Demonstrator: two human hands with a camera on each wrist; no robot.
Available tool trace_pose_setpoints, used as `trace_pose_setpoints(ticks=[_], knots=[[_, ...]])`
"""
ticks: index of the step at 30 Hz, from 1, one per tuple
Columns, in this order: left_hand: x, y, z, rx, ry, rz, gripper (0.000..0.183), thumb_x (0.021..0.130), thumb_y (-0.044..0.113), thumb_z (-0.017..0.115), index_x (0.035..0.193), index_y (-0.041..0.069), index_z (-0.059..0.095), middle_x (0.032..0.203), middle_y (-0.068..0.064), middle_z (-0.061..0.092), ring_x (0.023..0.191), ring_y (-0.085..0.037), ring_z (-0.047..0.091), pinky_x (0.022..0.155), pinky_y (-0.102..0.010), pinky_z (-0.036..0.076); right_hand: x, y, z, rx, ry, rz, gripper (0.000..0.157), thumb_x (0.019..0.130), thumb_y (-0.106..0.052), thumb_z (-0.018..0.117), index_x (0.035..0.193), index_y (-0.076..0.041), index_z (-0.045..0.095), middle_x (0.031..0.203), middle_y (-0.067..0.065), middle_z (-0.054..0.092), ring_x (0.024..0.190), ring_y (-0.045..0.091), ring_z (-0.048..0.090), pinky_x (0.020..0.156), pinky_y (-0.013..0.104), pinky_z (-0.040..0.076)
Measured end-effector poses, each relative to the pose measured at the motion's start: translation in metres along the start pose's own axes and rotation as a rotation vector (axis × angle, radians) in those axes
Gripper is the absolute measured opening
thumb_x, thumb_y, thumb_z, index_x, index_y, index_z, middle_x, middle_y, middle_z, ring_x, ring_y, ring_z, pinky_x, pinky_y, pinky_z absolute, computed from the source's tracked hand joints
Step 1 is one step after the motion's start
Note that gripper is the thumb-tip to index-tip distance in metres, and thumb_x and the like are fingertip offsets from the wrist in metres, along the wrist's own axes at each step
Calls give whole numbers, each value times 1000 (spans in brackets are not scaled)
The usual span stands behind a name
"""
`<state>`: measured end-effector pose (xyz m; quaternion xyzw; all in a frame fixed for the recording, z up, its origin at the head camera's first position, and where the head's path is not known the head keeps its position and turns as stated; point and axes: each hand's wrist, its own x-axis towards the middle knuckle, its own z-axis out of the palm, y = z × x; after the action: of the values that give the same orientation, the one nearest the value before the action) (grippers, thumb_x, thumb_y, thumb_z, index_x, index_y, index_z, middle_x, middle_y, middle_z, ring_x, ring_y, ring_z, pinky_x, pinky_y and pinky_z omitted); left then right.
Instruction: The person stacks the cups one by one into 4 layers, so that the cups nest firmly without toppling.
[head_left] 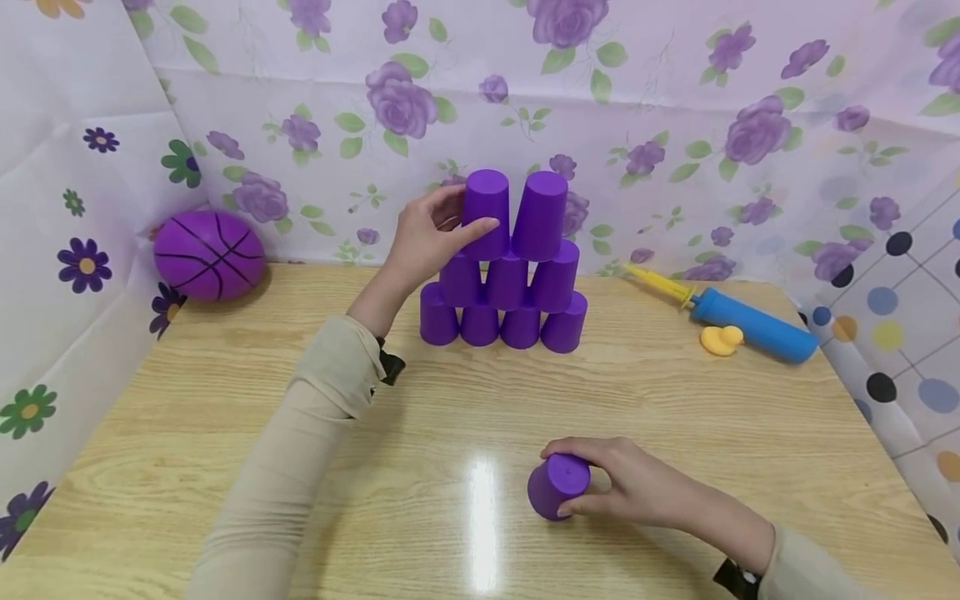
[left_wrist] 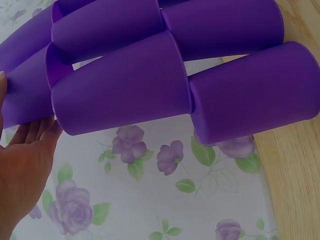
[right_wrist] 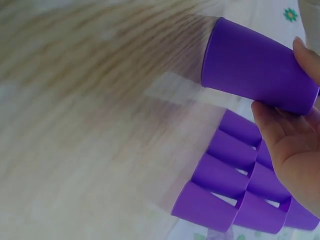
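Upside-down purple cups form a pyramid against the back wall: several in the bottom row, three (head_left: 507,283) in the middle, two on top. My left hand (head_left: 427,237) grips the top row's left cup (head_left: 487,208), thumb across its front and fingers behind. Beside it stands the top row's right cup (head_left: 540,217). The left wrist view shows that thumb and fingers around the cup (left_wrist: 27,95). Near the front of the table, my right hand (head_left: 637,483) holds another upside-down purple cup (head_left: 553,487) between thumb and fingers. In the right wrist view this cup's (right_wrist: 255,65) rim is close over the tabletop.
A purple basketball (head_left: 210,254) sits at the back left. At the back right lie a blue and yellow pump (head_left: 750,323) and a small yellow duck (head_left: 722,340). Flower-printed sheets (head_left: 450,50) line the back of the wooden table (head_left: 420,417).
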<state>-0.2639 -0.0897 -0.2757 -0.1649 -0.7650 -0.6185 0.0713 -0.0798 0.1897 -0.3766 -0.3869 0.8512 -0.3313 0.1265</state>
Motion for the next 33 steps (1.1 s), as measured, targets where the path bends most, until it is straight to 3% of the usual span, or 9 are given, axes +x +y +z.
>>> trace_pose_setpoints(ticks=[5, 10, 16, 22, 29, 33], knots=[[-6, 7, -3, -13, 7, -29, 56, 78, 20, 77, 127, 5, 56, 120, -10, 62, 113, -14, 58, 99, -21, 42, 5, -6, -7, -27, -89, 21, 57, 85, -46, 62, 129, -12, 52, 123, -1, 59, 106, 9, 59, 87, 26, 52], [-15, 21, -3, -6, 8, -9, 53, 79, 14, 75, 126, 0, 55, 120, -15, 62, 115, -19, 57, 101, -22, 41, 11, -13, -21, -91, -183, 18, 57, 89, -47, 57, 133, -13, 48, 126, -1, 57, 108, 6, 57, 88, 25, 51], [-18, 25, -5, 9, 5, -11, 52, 79, 13, 75, 125, 0, 55, 119, -15, 62, 115, -19, 57, 102, -22, 40, 22, -26, -47, -151, -223, -25, 54, 90, -47, 55, 134, -17, 46, 128, -4, 54, 109, 5, 55, 88, 26, 51], [-18, 26, -9, 21, -18, -19, 52, 79, 14, 75, 125, 1, 56, 120, -13, 61, 117, -18, 56, 102, -23, 40, 33, -39, -79, -221, -161, -60, 55, 90, -46, 56, 135, -17, 46, 126, -4, 55, 107, 7, 57, 85, 29, 52], [-14, 19, -7, -6, -41, -37, 54, 77, 13, 77, 125, 1, 55, 121, -12, 61, 118, -16, 55, 103, -23, 39, 45, -52, -111, -335, -9, -97, 59, 84, -41, 67, 134, -17, 48, 121, -4, 60, 102, 7, 59, 80, 28, 53], [-11, 20, -6, 4, -53, -50, 55, 77, 15, 77, 126, 2, 55, 123, -10, 60, 119, -15, 54, 103, -23, 40, 57, -60, -129, -348, 81, -129, 61, 81, -29, 73, 135, -17, 48, 116, -4, 61, 97, 6, 59, 78, 28, 53]])
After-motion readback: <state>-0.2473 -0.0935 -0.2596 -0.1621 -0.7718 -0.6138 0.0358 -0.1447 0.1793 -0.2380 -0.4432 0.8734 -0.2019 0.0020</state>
